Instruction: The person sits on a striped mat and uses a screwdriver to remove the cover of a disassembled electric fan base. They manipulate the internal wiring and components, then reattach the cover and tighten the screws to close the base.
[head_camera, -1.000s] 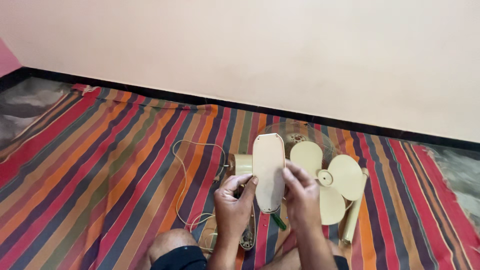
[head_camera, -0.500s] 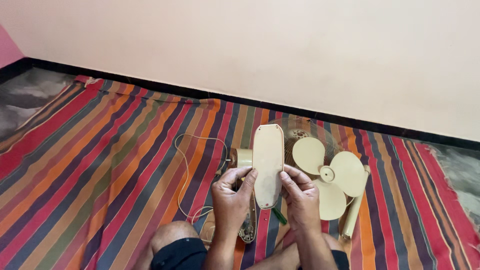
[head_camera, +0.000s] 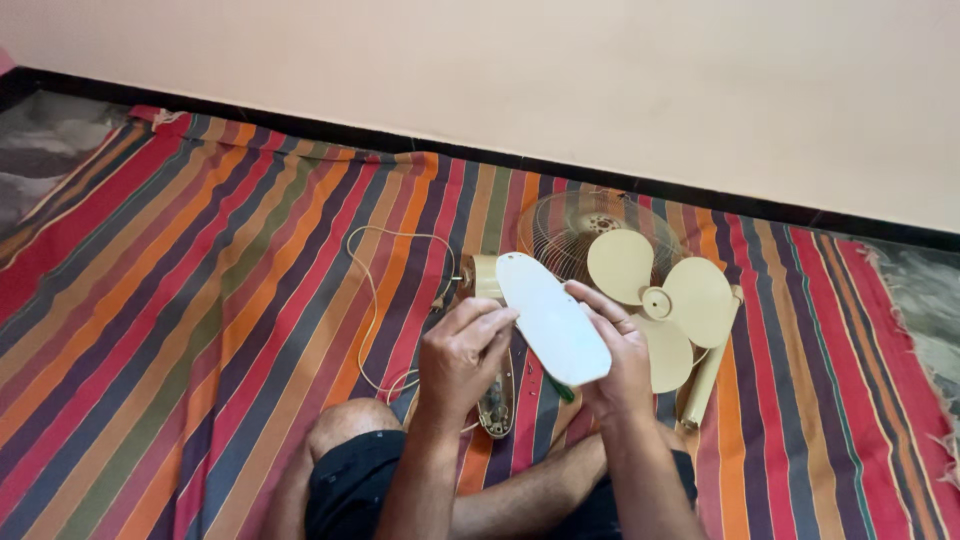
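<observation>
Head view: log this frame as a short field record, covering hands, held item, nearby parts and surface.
Left hand: fingertips on the cover's left edge
Right hand: grips the cover from the right
Held item: cream oval cover, tilted
Nearby parts: fan blade, wire grille, cream tube, cord
Surface: striped mat

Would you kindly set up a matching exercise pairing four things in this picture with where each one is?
Things:
1. cream oval plastic cover
2. cream three-bladed fan propeller
3. round wire fan guard
4. thin cream power cord

Places:
A. looped on the striped mat, left of the hands
B. held between the left hand and right hand
C. flat on the mat nearest the wall
D. right of the hands, overlapping the guard

Pairs: 1-B, 2-D, 3-C, 4-A
</observation>
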